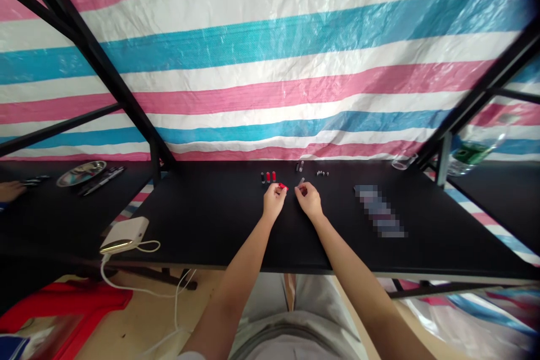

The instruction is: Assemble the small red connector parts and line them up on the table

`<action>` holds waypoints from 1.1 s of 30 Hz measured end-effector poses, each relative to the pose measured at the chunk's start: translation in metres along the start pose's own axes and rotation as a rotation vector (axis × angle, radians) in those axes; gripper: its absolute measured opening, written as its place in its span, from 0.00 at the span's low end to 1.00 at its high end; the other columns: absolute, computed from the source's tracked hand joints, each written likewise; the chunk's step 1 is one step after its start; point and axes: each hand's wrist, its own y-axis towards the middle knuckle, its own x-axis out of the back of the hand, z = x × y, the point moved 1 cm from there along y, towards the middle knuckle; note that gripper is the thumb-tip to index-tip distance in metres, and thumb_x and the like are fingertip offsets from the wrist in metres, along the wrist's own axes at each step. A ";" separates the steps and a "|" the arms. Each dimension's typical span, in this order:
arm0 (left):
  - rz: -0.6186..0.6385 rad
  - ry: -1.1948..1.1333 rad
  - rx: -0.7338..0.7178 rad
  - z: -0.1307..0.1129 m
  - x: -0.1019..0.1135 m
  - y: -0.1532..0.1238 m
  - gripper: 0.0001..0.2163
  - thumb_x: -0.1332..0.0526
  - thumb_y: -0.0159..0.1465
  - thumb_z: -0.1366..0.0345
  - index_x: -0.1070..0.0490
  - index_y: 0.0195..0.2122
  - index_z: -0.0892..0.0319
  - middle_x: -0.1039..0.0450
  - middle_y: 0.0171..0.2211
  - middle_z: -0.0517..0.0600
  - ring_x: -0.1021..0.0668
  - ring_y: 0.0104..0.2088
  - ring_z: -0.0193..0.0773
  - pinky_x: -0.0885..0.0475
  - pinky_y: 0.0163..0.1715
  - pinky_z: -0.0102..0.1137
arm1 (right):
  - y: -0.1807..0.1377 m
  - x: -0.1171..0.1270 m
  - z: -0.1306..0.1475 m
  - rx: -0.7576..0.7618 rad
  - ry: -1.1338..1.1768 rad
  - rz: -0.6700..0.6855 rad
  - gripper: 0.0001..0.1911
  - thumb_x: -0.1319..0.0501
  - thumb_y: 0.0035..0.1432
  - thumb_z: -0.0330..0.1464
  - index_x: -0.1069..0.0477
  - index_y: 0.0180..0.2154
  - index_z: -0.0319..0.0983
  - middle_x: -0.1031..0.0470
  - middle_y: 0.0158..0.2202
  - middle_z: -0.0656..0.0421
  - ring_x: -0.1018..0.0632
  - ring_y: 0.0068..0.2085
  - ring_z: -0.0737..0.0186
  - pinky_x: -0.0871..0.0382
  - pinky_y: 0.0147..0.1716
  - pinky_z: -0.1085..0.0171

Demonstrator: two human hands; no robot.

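My left hand (274,202) pinches a small red cylindrical piece (283,186) between thumb and fingertips, over the black table. A short way to its right, my right hand (309,199) is closed on a small clear tube-like piece (301,181), whose end sticks up past the fingers. Just beyond my left hand stand two short red cylinders (270,177) and a black one (262,178) in a row. Behind my right hand are a dark piece (296,167) and a pale clear piece (301,166). Several tiny silvery pieces (323,173) lie to the right.
A blurred-out rectangular item (379,211) lies on the black table (198,219) at right. A clear cup (404,160) is at the back right. A white power bank (126,233) with a cable sits left. Another person's hand (12,190) is at far left, near a metal dish (81,173).
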 end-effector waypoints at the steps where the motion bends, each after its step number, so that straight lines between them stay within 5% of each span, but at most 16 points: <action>1: 0.027 0.055 -0.016 0.001 -0.001 -0.001 0.08 0.42 0.56 0.60 0.33 0.32 0.59 0.31 0.25 0.46 0.31 0.22 0.28 0.35 0.25 0.24 | 0.000 0.000 -0.001 -0.015 0.035 0.005 0.09 0.46 0.52 0.38 0.34 0.29 0.38 0.31 0.24 0.60 0.32 0.26 0.66 0.40 0.30 0.67; 6: 0.139 0.239 -0.094 0.000 -0.003 -0.006 0.05 0.42 0.55 0.62 0.33 0.31 0.57 0.30 0.24 0.44 0.31 0.21 0.29 0.37 0.26 0.25 | 0.000 0.001 -0.001 -0.048 0.105 0.028 0.11 0.45 0.51 0.39 0.33 0.29 0.38 0.30 0.24 0.60 0.31 0.25 0.66 0.37 0.29 0.67; 16: 0.038 0.224 -0.086 -0.004 -0.014 -0.008 0.04 0.45 0.58 0.66 0.35 0.34 0.57 0.29 0.30 0.47 0.28 0.27 0.32 0.35 0.31 0.28 | 0.010 0.005 -0.007 -0.183 0.136 0.041 0.10 0.44 0.48 0.38 0.32 0.29 0.39 0.26 0.26 0.58 0.26 0.27 0.63 0.35 0.30 0.65; 21: 0.143 0.311 -0.199 -0.013 -0.027 -0.012 0.03 0.45 0.58 0.67 0.36 0.34 0.56 0.30 0.29 0.48 0.27 0.32 0.36 0.34 0.35 0.30 | 0.035 0.019 -0.014 -0.263 -0.001 0.094 0.06 0.41 0.46 0.34 0.31 0.26 0.39 0.25 0.25 0.58 0.25 0.29 0.62 0.35 0.31 0.66; 29: 0.069 0.213 0.075 -0.005 -0.058 0.041 0.04 0.44 0.57 0.73 0.38 0.30 0.58 0.30 0.26 0.47 0.27 0.30 0.35 0.34 0.36 0.31 | 0.059 0.017 -0.018 -0.307 -0.237 0.168 0.05 0.42 0.48 0.32 0.30 0.30 0.39 0.25 0.31 0.55 0.25 0.34 0.59 0.37 0.31 0.65; 33: 0.008 0.278 0.038 -0.003 -0.067 0.063 0.03 0.44 0.56 0.72 0.37 0.30 0.59 0.30 0.28 0.50 0.27 0.33 0.37 0.35 0.37 0.33 | 0.067 0.009 -0.018 -0.273 -0.287 0.153 0.07 0.43 0.50 0.33 0.31 0.33 0.39 0.25 0.32 0.54 0.25 0.35 0.58 0.37 0.31 0.64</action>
